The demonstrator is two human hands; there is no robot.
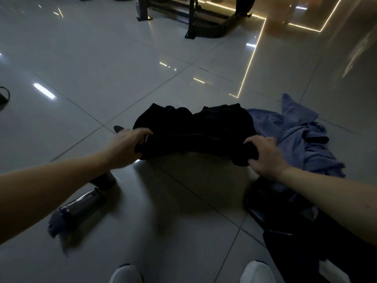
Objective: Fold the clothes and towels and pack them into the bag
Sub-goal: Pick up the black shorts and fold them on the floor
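One glossy grey tiled floor point(91, 58) lies under everything. A black fabric garment point(195, 127) sits bunched mid-floor, its near edge lifted. Crumpled blue cloth point(302, 135) touches its right side. Black soft bag point(295, 252) at lower right. Dark cylindrical bottle point(81, 205) on its side, lower left. Left hand point(126, 146) and right hand point(265, 154), fingers curled, each grip a near corner of the garment.

No text, label, brand, number or sign can be read anywhere in this dim, blurred view.
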